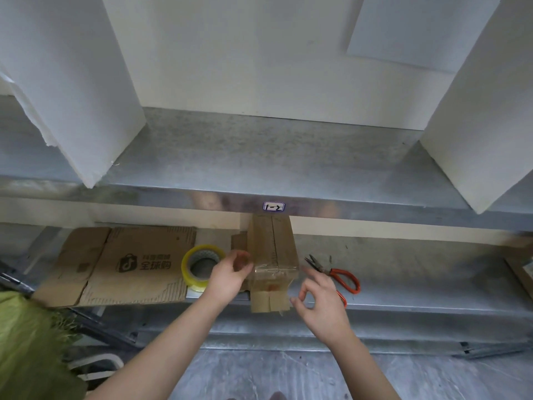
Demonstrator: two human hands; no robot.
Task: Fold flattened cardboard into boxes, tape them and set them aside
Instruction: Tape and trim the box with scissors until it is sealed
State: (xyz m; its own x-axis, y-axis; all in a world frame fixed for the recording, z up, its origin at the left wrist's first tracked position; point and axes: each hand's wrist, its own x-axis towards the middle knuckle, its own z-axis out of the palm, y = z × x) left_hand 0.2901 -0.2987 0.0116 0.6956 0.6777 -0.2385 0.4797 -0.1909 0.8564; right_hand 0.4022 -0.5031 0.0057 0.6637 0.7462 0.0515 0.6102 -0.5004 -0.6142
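A person's two hands worked at a small cardboard box (274, 249) that stood on the lower metal shelf (418, 272), near its front edge and about midway along it, its near end hanging slightly past that edge. Clear tape (269, 269) ran along the top seam and wrinkled over the near end of the box.

The left hand (227, 274) was at the box's left side, fingers curled against the cardboard; motion blur made it impossible to tell whether it gripped the box or only touched it. The right hand (320, 301) hovered just beside the box's right front corner, apart from it, with the forefinger pointed toward the box, the other fingers loosely curled and nothing visible in its grasp.

A yellowish roll of tape (186, 269) lay just left of the left hand at the shelf's front edge, resting partly on a flattened sheet of printed cardboard (129, 264) that covered the left end of the shelf. Orange-handled scissors (328, 271) lay to the right of the box, partly behind the right hand.

On the upper shelf (259, 157), white foam boards stood at the left (72, 82) and right (476, 125) ends, and a small label (273, 206) was fixed to its front edge directly above the box. Green cloth (26, 342) filled the lower left corner.
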